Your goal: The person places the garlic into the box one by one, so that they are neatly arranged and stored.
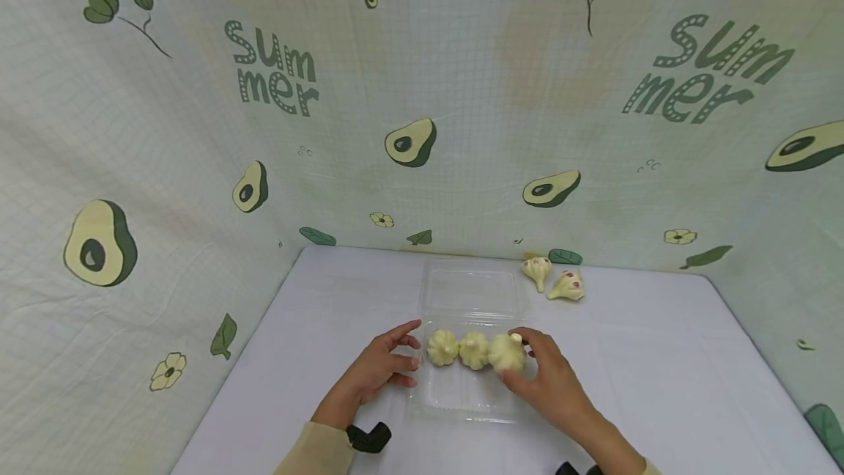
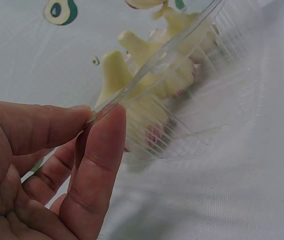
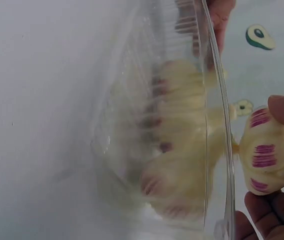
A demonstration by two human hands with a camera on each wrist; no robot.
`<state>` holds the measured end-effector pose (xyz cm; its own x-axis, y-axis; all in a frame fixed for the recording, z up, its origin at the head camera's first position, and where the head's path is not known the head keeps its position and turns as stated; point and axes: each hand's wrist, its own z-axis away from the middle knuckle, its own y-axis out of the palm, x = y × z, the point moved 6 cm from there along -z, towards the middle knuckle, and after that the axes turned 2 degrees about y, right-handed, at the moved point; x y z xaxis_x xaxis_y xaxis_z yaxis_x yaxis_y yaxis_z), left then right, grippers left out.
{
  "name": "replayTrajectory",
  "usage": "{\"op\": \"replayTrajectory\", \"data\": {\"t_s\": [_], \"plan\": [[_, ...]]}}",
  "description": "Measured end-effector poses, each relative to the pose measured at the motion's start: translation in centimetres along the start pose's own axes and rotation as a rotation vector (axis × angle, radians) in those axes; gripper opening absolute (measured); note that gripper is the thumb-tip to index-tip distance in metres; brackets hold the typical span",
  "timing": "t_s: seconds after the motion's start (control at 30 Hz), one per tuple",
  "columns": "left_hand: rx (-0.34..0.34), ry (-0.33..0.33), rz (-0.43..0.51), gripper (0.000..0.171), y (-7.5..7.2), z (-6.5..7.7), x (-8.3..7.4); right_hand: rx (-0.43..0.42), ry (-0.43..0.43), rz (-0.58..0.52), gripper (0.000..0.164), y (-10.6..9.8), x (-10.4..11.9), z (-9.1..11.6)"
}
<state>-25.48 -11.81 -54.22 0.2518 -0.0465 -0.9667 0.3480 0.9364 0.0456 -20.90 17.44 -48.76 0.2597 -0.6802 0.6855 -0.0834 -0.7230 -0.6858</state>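
Note:
A clear plastic clamshell container [image 1: 455, 394] lies opened out on the white table, its lid [image 1: 471, 292] folded back. My left hand [image 1: 382, 366] pinches the container's left rim between thumb and finger [image 2: 104, 130]. Three garlic bulbs stand in a row inside, stems up; the first bulb [image 1: 442, 347] and second bulb [image 1: 473, 350] show in the head view. My right hand [image 1: 550, 380] holds another garlic bulb [image 3: 264, 152], purple-streaked, above the rim at the row's right end. This held bulb hides the third one from the head camera.
Two more garlic bulbs, a left one [image 1: 537, 270] and a right one [image 1: 568, 285], lie at the table's back edge, right of the lid. A patterned cloth [image 1: 475, 79] with avocados rises behind the table and along both sides.

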Motion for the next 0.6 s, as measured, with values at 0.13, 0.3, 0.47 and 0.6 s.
{"op": "replayTrajectory", "data": {"t_s": [0.13,0.3,0.47,0.6], "plan": [[0.005,0.004,0.002,0.078,0.0,0.0,0.0,-0.007,-0.038,0.005,0.060,1.0,1.0,0.5],[0.006,0.005,0.007,0.078,0.0,-0.1,0.1,-0.019,-0.079,0.019,0.060,2.1,2.2,1.0],[0.002,0.002,0.005,0.078,0.0,-0.2,0.2,-0.067,-0.181,0.020,0.061,2.8,3.5,1.4],[0.000,0.003,0.004,0.078,-0.1,-0.2,0.2,-0.080,-0.222,0.024,0.062,3.5,4.2,1.6]]}}
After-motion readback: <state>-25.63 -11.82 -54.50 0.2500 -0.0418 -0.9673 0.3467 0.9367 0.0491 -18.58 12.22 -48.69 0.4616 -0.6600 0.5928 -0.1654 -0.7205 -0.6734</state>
